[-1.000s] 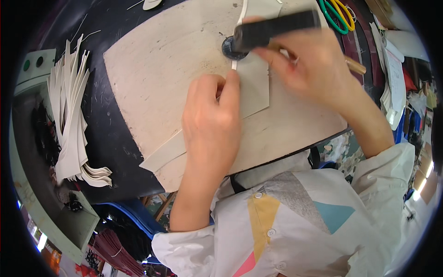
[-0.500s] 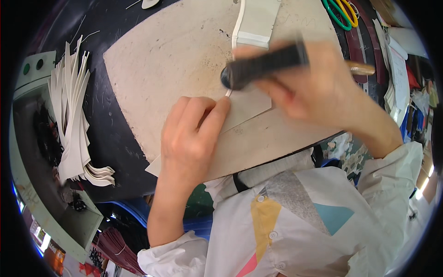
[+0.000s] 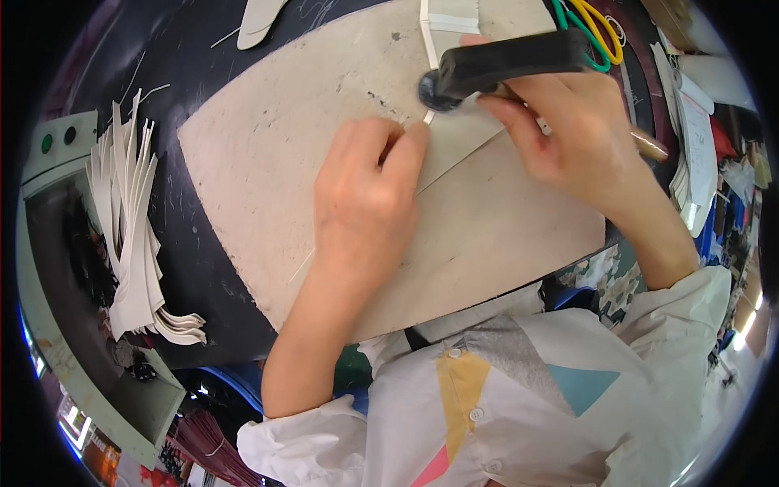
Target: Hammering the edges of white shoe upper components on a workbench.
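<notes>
My right hand [image 3: 580,134] is closed around a hammer [image 3: 515,61] with a dark head and a wooden handle. Its round face sits over the folded edge of a cream sheet piece [image 3: 462,134], possibly leather; whether they touch is hard to tell. Just below the hammer face, my left hand [image 3: 369,191] pinches that same edge between thumb and fingers. The piece runs on past the hammer toward the far side, with a narrow raised band along its left edge. Part of it is hidden under both hands.
A worn beige board [image 3: 487,243] lies under the work on a black table [image 3: 182,203]. Left of it rests a bundle of cream strips [image 3: 134,268], near a grey machine housing [image 3: 61,154]. Green and yellow rings [image 3: 604,32] and papers [image 3: 696,146] are at the right.
Both hands and the piece have shifted away from me over the board. The hammer, blurred before, now shows more clearly, still above the edge. The board appears shifted slightly too.
</notes>
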{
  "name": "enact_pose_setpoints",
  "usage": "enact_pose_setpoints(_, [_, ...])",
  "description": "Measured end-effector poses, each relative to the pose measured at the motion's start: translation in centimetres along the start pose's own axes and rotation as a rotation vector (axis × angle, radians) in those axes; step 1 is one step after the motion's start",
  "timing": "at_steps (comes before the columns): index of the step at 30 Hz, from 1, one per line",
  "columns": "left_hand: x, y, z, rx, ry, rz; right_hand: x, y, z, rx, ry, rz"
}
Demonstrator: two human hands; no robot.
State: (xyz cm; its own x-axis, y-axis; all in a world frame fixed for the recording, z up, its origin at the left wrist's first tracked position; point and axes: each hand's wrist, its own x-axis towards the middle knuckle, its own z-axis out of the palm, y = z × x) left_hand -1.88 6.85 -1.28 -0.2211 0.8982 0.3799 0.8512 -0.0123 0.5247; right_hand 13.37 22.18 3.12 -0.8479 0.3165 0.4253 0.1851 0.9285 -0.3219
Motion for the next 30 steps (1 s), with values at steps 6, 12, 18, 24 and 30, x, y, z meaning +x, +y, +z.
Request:
enact_pose_setpoints(6, [-1.3,0.4,-0.8,-0.016,-0.047,-0.09,0.2,-0.7,-1.5,0.065,-0.061,-0.035])
enact_pose_setpoints(12, [-2.2,-0.1,-1.4,0.013,-0.022,-0.039,1.3,-2.0,-1.1,0.005,-0.059,0.04])
enact_pose_setpoints(18, [-3.0,-0.1,-2.0,0.012,-0.006,-0.032,1.1,-1.6,-0.4,-0.067,-0.104,-0.023])
enact_pose_setpoints(24, [-4.1,-0.2,-2.4,-0.039,-0.016,-0.098,0.3,-2.2,0.3,0.066,-0.194,-0.05])
enact_pose_setpoints(30, [-5.6,0.0,-3.0,-0.011,-0.001,-0.119,0.3,-4.8,-0.2,0.198,-0.257,0.023])
